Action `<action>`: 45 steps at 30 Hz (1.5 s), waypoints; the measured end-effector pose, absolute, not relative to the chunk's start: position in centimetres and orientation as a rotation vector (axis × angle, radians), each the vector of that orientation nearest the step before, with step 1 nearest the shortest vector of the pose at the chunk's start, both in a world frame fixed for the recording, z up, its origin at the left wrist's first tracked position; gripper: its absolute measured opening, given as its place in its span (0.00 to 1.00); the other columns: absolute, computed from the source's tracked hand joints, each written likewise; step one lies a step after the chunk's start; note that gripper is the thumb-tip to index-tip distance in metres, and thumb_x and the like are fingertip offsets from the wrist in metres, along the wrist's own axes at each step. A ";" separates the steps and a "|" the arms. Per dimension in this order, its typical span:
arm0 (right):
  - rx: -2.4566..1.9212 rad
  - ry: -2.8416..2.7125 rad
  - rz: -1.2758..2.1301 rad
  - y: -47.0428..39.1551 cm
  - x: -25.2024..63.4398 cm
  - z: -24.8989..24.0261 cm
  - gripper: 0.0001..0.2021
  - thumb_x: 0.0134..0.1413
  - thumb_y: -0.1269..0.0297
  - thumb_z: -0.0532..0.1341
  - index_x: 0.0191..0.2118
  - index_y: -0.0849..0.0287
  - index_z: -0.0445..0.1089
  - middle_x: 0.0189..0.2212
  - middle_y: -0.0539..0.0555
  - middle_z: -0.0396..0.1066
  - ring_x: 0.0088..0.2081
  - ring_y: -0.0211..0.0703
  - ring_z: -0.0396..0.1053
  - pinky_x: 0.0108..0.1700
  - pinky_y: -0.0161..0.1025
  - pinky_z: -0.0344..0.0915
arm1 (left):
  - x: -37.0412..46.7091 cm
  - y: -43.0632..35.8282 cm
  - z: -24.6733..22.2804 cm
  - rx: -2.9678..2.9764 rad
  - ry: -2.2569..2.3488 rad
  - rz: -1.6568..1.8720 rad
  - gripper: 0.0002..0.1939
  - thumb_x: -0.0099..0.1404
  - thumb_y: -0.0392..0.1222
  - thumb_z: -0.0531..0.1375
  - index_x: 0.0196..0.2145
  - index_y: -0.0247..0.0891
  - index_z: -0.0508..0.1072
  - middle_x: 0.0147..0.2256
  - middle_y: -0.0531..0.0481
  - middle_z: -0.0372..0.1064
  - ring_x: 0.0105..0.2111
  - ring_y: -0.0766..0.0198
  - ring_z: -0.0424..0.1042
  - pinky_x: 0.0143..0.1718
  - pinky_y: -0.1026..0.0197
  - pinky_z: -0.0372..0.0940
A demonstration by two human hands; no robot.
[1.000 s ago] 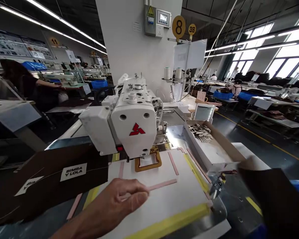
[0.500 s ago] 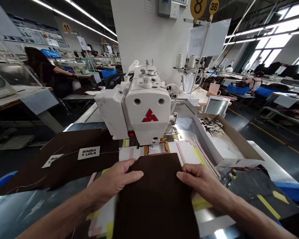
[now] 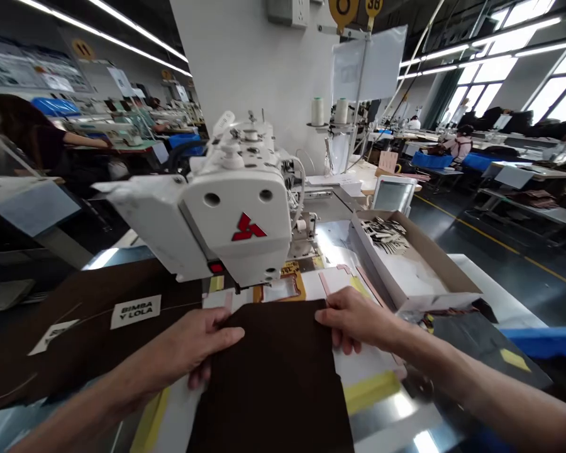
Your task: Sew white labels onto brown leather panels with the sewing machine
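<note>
A dark brown fabric panel (image 3: pixel 273 371) lies in front of the white sewing machine (image 3: pixel 240 214), its far edge just short of the needle area. My left hand (image 3: pixel 195 343) grips its left edge, thumb on top and fingers curled beneath. At the far right corner my right hand (image 3: pixel 351 318) pinches the fabric between thumb and fingers. Under the panel is a white template board (image 3: pixel 363 365) with yellow and pink tape strips. A brown metal clamp frame (image 3: pixel 280 288) sits beyond the panel's far edge, below the machine head.
On the left, dark brown pieces (image 3: pixel 170 283) carry white BIMBA Y LOLA labels (image 3: pixel 136 311). An open cardboard box (image 3: pixel 424 267) holding many small labels (image 3: pixel 384 234) stands on the right. Thread cones (image 3: pixel 317 112) rise behind. Another person (image 3: pixel 33 135) sits at the far left.
My view has turned right, so the machine appears further left. Both hands still hold the brown panel; the right hand now grips nearer its far right corner.
</note>
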State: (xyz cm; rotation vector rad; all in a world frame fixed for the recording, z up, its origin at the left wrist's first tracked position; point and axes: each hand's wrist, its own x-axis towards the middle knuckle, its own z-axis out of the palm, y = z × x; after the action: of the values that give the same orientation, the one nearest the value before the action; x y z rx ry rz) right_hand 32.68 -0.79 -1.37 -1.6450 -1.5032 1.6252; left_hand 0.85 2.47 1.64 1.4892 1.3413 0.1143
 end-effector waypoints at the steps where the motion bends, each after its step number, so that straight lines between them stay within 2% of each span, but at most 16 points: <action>1: -1.667 -1.522 1.616 -0.8 32.8 -1.3 0.13 0.63 0.61 0.61 0.28 0.56 0.62 0.19 0.49 0.74 0.16 0.35 0.69 0.13 0.27 0.59 | 0.6 2.6 1.4 1.493 1.368 0.090 0.27 0.62 0.68 0.63 0.37 0.39 0.70 0.24 0.52 0.71 0.19 0.63 0.67 0.17 0.65 0.57; 5: -1.728 -1.608 1.576 0.2 33.0 -1.2 0.10 0.60 0.65 0.59 0.27 0.56 0.62 0.18 0.49 0.73 0.15 0.36 0.69 0.13 0.27 0.58 | 0.9 3.4 0.9 1.599 1.511 0.021 0.23 0.66 0.62 0.57 0.28 0.41 0.62 0.20 0.50 0.71 0.16 0.67 0.60 0.17 0.66 0.51; 8: -1.752 -1.664 1.568 1.2 32.9 -0.8 0.09 0.58 0.67 0.58 0.26 0.56 0.61 0.17 0.49 0.72 0.15 0.37 0.69 0.13 0.28 0.58 | 1.6 3.6 1.2 1.629 1.538 -0.021 0.20 0.64 0.55 0.59 0.23 0.41 0.59 0.17 0.50 0.69 0.16 0.66 0.59 0.19 0.65 0.52; 12: -1.774 -1.731 1.589 1.7 33.0 -0.3 0.11 0.55 0.68 0.59 0.25 0.54 0.58 0.15 0.49 0.71 0.15 0.38 0.68 0.13 0.28 0.57 | 1.6 2.9 1.7 1.599 1.449 -0.110 0.18 0.61 0.50 0.59 0.20 0.41 0.58 0.15 0.51 0.66 0.16 0.67 0.55 0.19 0.63 0.48; 18: -1.807 -1.792 1.579 3.5 33.2 -0.2 0.10 0.54 0.65 0.59 0.25 0.54 0.59 0.17 0.51 0.73 0.15 0.39 0.69 0.15 0.30 0.61 | 1.6 3.7 2.2 1.469 1.364 -0.102 0.17 0.60 0.48 0.59 0.20 0.42 0.56 0.14 0.53 0.63 0.15 0.69 0.49 0.19 0.63 0.45; 23: -1.830 -1.804 1.506 5.0 33.3 0.0 0.08 0.55 0.64 0.58 0.26 0.55 0.61 0.17 0.50 0.73 0.17 0.39 0.71 0.17 0.30 0.61 | 1.8 5.1 2.7 1.488 1.328 -0.034 0.20 0.61 0.50 0.59 0.20 0.41 0.56 0.14 0.53 0.63 0.16 0.69 0.50 0.20 0.64 0.46; 31: -1.744 -1.813 1.639 2.0 34.4 0.6 0.09 0.58 0.63 0.57 0.27 0.55 0.60 0.20 0.51 0.74 0.18 0.41 0.72 0.17 0.31 0.59 | 0.3 1.6 1.7 1.350 1.320 -0.086 0.19 0.65 0.54 0.58 0.24 0.41 0.60 0.15 0.53 0.67 0.13 0.70 0.51 0.17 0.65 0.44; 39: -1.831 -1.814 1.498 4.2 33.5 -0.5 0.10 0.57 0.62 0.59 0.26 0.55 0.62 0.18 0.53 0.74 0.17 0.40 0.71 0.17 0.30 0.61 | 1.9 4.4 2.5 1.438 1.374 -0.018 0.16 0.61 0.51 0.59 0.22 0.41 0.59 0.15 0.52 0.66 0.14 0.70 0.48 0.18 0.65 0.43; 42: -1.860 -1.818 1.438 5.8 33.4 -1.0 0.10 0.58 0.61 0.59 0.26 0.55 0.62 0.19 0.53 0.75 0.17 0.42 0.72 0.17 0.32 0.63 | 2.3 5.6 2.5 1.506 1.366 0.002 0.17 0.60 0.51 0.58 0.21 0.41 0.59 0.14 0.52 0.65 0.14 0.70 0.49 0.19 0.64 0.45; 45: -1.906 -1.837 1.301 7.2 33.6 -1.3 0.11 0.62 0.61 0.58 0.27 0.55 0.63 0.20 0.53 0.75 0.18 0.43 0.73 0.18 0.33 0.64 | 2.5 6.6 2.0 1.617 1.381 0.063 0.17 0.63 0.53 0.57 0.23 0.42 0.61 0.13 0.52 0.64 0.13 0.66 0.56 0.19 0.63 0.47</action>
State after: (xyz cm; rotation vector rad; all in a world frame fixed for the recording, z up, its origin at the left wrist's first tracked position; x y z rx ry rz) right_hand 33.56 7.23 -1.26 -1.9057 -1.8372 1.3009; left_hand 2.52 6.55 2.04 1.6167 1.3810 0.0630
